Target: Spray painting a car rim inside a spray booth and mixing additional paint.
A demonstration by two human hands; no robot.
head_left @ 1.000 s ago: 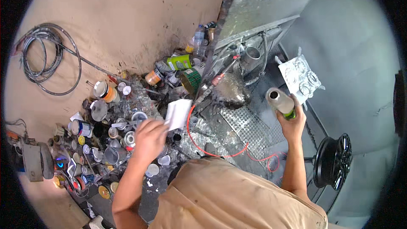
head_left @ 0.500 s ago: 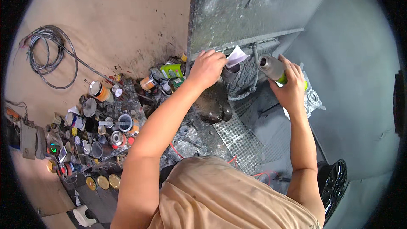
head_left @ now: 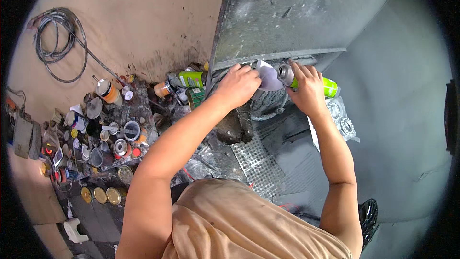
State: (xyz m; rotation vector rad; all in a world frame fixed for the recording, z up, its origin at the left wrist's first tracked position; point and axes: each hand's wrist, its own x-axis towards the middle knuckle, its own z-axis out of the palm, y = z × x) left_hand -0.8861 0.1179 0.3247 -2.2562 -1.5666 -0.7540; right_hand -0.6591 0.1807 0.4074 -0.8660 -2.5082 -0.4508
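My left hand [head_left: 238, 86] is closed at the edge of a white paper cone [head_left: 270, 77], gripping it with its wide mouth spread toward the right. My right hand [head_left: 307, 86] wraps round a bright green metal can [head_left: 330, 88] with a grey neck. The can lies tilted, its open mouth pointing left and almost at the paper. Whether anything flows from it cannot be made out. What is under the cone is hidden by my fingers and the paper.
White-wrapped ring-shaped parts [head_left: 346, 125] stand right of my right forearm. On the left, a cluttered bench [head_left: 148, 110] bears several tins, cups and lids. A coiled hose [head_left: 57, 33] hangs on the wall. A perforated metal plate [head_left: 258, 168] lies below my hands, and a black wheel [head_left: 369, 220] at lower right.
The can in my right hand has come left and tipped further, its mouth nearer the paper cone. The cone now shows its wide opening. The whole view has shifted a little.
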